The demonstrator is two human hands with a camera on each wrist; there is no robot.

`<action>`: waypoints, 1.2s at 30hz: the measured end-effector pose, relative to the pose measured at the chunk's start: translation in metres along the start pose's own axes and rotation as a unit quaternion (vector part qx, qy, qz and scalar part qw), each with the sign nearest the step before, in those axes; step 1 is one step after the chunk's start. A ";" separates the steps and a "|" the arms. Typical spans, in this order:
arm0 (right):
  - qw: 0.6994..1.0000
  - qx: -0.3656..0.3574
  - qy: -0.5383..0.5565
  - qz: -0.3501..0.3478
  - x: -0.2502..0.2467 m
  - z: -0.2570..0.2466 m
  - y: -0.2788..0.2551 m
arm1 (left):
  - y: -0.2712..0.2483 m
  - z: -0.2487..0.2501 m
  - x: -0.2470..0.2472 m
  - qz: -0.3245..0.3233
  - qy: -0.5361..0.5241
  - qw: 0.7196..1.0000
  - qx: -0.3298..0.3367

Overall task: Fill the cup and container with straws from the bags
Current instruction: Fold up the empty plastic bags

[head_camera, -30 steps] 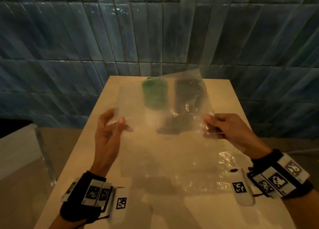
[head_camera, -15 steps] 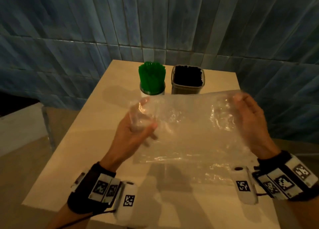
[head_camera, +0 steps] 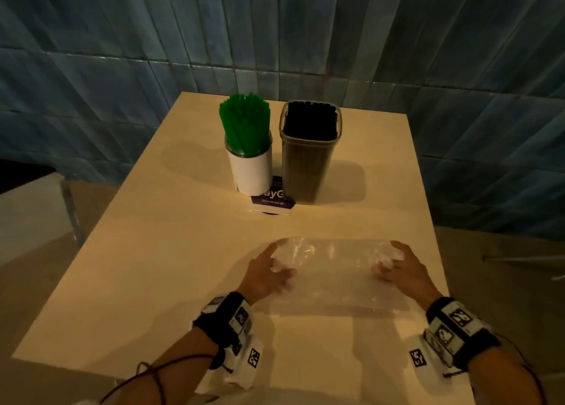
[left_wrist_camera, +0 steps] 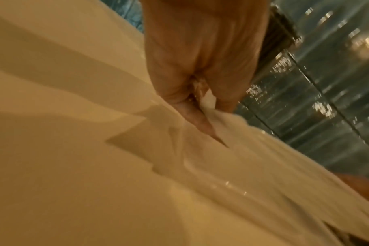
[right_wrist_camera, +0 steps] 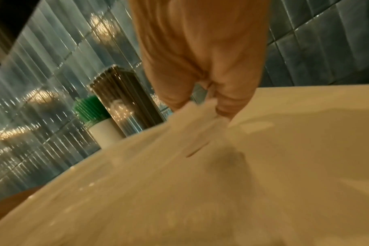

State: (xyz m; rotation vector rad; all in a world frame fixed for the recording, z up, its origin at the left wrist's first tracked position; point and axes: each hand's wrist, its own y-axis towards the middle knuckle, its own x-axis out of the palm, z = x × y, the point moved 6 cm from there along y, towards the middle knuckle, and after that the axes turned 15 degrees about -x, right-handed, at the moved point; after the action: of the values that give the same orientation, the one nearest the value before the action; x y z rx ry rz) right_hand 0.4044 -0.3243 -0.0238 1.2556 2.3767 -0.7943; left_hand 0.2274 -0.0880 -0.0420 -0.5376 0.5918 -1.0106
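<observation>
A white cup packed with green straws stands at the far middle of the table. Right beside it is a clear square container full of black straws. An empty clear plastic bag lies spread low over the near part of the table. My left hand pinches its left top corner and my right hand pinches its right top corner. In the wrist views, crumpled film shows between the left hand's fingers and the right hand's fingers.
A dark blue card with white lettering lies under the cup and container. The cream table is backed by a blue tiled wall. A lower pale surface stands off the table's left side.
Both hands have brought the clear bag down from chest height in front of the containers to just above the near tabletop, keeping hold of its two corners.
</observation>
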 end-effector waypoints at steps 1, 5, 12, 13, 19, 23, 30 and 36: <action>1.000 0.013 -0.022 0.005 0.002 0.005 0.000 | 0.002 0.002 0.000 0.041 0.054 0.998 0.006; 0.990 0.024 -0.140 -0.004 0.012 0.015 0.005 | 0.005 0.005 0.001 0.151 0.220 0.963 0.035; 0.982 0.071 -0.163 -0.063 0.021 0.009 0.010 | 0.001 0.019 0.009 0.195 0.434 0.875 0.088; 0.985 0.064 -0.142 -0.076 0.023 0.005 0.011 | 0.000 0.025 0.012 0.184 0.486 0.848 0.106; 0.969 -0.157 -0.109 -0.159 0.037 -0.083 0.005 | 0.000 0.068 0.017 0.012 0.456 0.885 0.092; 0.937 -0.322 -0.133 0.023 0.019 -0.145 -0.001 | -0.012 0.085 -0.015 -0.005 0.303 0.951 0.069; 0.956 -0.064 0.240 -0.157 0.080 -0.146 -0.037 | -0.058 0.083 -0.069 -0.012 -0.073 0.993 0.093; 0.930 -0.046 0.312 -0.188 0.115 -0.163 -0.040 | -0.064 0.066 -0.111 -0.037 -0.048 0.995 0.081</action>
State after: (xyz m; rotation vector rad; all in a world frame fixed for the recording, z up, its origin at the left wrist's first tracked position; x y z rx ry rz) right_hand 0.3019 -0.1685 0.0563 1.1475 3.1913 -0.3986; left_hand 0.1882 -0.0073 0.0710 -0.4646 0.4033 -1.0868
